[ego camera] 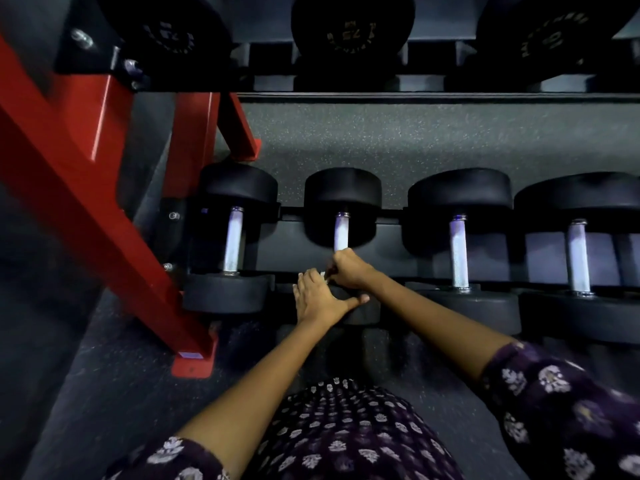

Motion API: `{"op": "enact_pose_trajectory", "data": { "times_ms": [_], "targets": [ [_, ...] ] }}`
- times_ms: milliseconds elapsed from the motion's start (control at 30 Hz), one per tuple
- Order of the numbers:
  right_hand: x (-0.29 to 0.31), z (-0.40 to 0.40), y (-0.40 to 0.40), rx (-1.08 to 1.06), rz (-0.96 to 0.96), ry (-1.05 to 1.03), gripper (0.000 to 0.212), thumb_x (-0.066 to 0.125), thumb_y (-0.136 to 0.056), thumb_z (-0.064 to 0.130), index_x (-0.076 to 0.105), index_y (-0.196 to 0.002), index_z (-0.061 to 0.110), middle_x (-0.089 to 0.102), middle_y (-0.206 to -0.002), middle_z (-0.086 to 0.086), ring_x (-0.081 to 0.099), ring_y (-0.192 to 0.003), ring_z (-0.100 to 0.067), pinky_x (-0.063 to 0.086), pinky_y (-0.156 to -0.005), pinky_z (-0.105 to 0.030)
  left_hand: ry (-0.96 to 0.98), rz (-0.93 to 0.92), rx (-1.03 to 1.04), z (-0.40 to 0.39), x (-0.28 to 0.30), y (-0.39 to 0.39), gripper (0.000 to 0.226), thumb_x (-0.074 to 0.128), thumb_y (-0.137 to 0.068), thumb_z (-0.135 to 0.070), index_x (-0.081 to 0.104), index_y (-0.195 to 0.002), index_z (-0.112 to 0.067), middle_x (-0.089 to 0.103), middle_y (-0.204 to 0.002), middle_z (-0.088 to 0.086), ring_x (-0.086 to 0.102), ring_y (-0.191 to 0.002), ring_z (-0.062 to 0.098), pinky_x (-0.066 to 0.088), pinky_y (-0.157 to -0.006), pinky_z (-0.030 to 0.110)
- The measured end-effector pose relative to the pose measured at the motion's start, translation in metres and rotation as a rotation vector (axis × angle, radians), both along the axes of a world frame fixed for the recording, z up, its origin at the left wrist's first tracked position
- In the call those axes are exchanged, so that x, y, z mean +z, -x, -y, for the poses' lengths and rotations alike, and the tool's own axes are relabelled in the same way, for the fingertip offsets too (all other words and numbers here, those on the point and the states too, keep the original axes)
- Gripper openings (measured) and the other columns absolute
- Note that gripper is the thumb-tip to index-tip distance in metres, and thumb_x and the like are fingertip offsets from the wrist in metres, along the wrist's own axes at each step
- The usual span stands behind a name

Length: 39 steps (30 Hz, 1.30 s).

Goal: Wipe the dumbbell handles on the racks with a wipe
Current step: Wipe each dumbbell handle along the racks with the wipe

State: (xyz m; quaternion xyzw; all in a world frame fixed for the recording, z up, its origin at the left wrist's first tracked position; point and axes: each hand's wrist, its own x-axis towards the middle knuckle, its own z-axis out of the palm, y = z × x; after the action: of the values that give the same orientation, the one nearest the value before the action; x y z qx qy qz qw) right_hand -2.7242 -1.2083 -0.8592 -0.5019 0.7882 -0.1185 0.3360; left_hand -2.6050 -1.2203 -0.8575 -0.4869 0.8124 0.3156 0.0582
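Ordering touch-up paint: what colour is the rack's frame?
Red: the rack frame shows plainly in the head view.

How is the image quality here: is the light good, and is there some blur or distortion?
Head view: dim light, with bluish glare on the metal handles; wide-angle bending curves the rack and red frame; the upper dumbbells and sleeve are blurred; the wipe is barely visible.

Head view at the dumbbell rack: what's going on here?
A person is cleaning dumbbell handles on the lower black rack shelf. The right hand is curled round the near end of the second silver metal handle from the left, with a bit of white wipe showing at its fingers. The left hand rests flat on that dumbbell's near black head. The other three handles stand untouched.
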Motion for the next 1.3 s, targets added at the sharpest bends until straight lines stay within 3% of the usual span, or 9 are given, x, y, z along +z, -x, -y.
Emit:
{"op": "enact_pose_trajectory", "data": {
  "times_ms": [167, 267, 333, 400, 533, 633, 800, 1167, 1300],
  "targets": [
    [-0.001, -0.023, 0.025, -0.055, -0.04, -0.064, 0.02, 0.055, -0.081, 0.005, 0.057, -0.063, -0.003, 0.065, -0.086, -0.027, 0.056, -0.075, -0.031, 0.032, -0.063, -0.027, -0.028, 0.003, -0.014, 0.0, 0.0, 0.0, 0.124, 0.071, -0.061, -0.074, 0.021, -0.147, 0.0, 0.026, -0.153, 0.016, 0.016, -0.145, 0.029, 0.01, -0.12, 0.039],
    [-0.01, -0.027, 0.027, -0.184, -0.011, -0.017, 0.034, 0.055, -0.081, 0.002, 0.041, -0.05, 0.009, 0.051, -0.06, -0.02, 0.046, -0.071, -0.018, 0.025, -0.058, -0.021, -0.043, -0.02, -0.007, 0.0, -0.002, 0.001, 0.123, 0.074, -0.062, -0.071, 0.02, -0.147, 0.0, 0.026, -0.152, 0.016, 0.016, -0.145, 0.03, 0.01, -0.12, 0.039],
    [-0.016, -0.032, 0.031, -0.239, 0.054, -0.026, 0.029, 0.059, -0.08, 0.002, 0.052, -0.052, 0.008, 0.056, -0.058, -0.012, 0.048, -0.07, -0.005, 0.026, -0.058, -0.017, -0.056, -0.011, -0.01, 0.001, -0.002, 0.002, 0.124, 0.074, -0.062, -0.071, 0.019, -0.147, 0.001, 0.026, -0.152, 0.016, 0.015, -0.145, 0.031, 0.011, -0.12, 0.04],
    [-0.022, -0.035, 0.036, -0.254, 0.116, -0.044, 0.009, 0.062, -0.08, 0.005, 0.069, -0.075, 0.001, 0.07, -0.082, -0.016, 0.051, -0.059, 0.01, 0.033, -0.062, -0.016, -0.057, -0.005, -0.012, 0.002, -0.001, 0.003, 0.124, 0.074, -0.062, -0.071, 0.02, -0.147, 0.001, 0.026, -0.151, 0.015, 0.015, -0.144, 0.03, 0.011, -0.12, 0.04],
    [-0.029, -0.018, 0.033, -0.28, 0.142, -0.124, 0.018, 0.049, -0.087, 0.007, 0.065, -0.085, -0.002, 0.064, -0.083, -0.017, 0.059, -0.077, -0.022, 0.041, -0.066, -0.029, -0.049, -0.009, -0.011, 0.003, 0.001, 0.004, 0.121, 0.075, -0.062, -0.069, 0.021, -0.146, 0.0, 0.028, -0.149, 0.014, 0.018, -0.143, 0.03, 0.013, -0.119, 0.04],
    [-0.035, -0.014, 0.037, -0.345, 0.284, -0.146, 0.028, 0.049, -0.085, -0.001, 0.054, -0.061, 0.012, 0.053, -0.047, 0.003, 0.047, -0.042, -0.005, 0.035, -0.044, -0.017, -0.069, -0.008, -0.008, 0.001, 0.001, 0.003, 0.122, 0.075, -0.063, -0.068, 0.019, -0.147, 0.0, 0.027, -0.15, 0.014, 0.017, -0.143, 0.03, 0.014, -0.119, 0.04],
    [-0.031, -0.021, 0.046, -0.459, 0.555, -0.168, 0.033, 0.049, -0.085, -0.012, 0.04, -0.066, 0.013, 0.043, -0.059, -0.006, 0.047, -0.044, -0.009, 0.035, -0.035, -0.012, -0.096, -0.009, -0.012, 0.002, 0.001, 0.002, 0.122, 0.075, -0.063, -0.068, 0.018, -0.148, -0.002, 0.025, -0.151, 0.014, 0.015, -0.143, 0.031, 0.015, -0.119, 0.042],
    [-0.054, -0.016, 0.053, -0.363, 0.521, -0.197, 0.027, 0.051, -0.077, -0.009, 0.047, -0.059, 0.011, 0.042, -0.055, -0.009, 0.035, -0.049, -0.016, 0.023, -0.046, -0.023, -0.085, -0.019, -0.014, 0.003, -0.002, 0.002, 0.123, 0.076, -0.062, -0.068, 0.019, -0.148, -0.002, 0.026, -0.151, 0.014, 0.017, -0.143, 0.03, 0.016, -0.119, 0.041],
    [-0.051, -0.008, 0.044, -0.401, 0.582, -0.205, 0.025, 0.041, -0.081, -0.01, 0.047, -0.068, 0.01, 0.044, -0.057, -0.006, 0.039, -0.033, -0.006, 0.025, -0.034, -0.012, -0.073, -0.029, -0.014, 0.004, -0.003, 0.002, 0.119, 0.076, -0.062, -0.068, 0.023, -0.147, -0.003, 0.03, -0.149, 0.014, 0.021, -0.141, 0.029, 0.018, -0.118, 0.042]
  ]
}}
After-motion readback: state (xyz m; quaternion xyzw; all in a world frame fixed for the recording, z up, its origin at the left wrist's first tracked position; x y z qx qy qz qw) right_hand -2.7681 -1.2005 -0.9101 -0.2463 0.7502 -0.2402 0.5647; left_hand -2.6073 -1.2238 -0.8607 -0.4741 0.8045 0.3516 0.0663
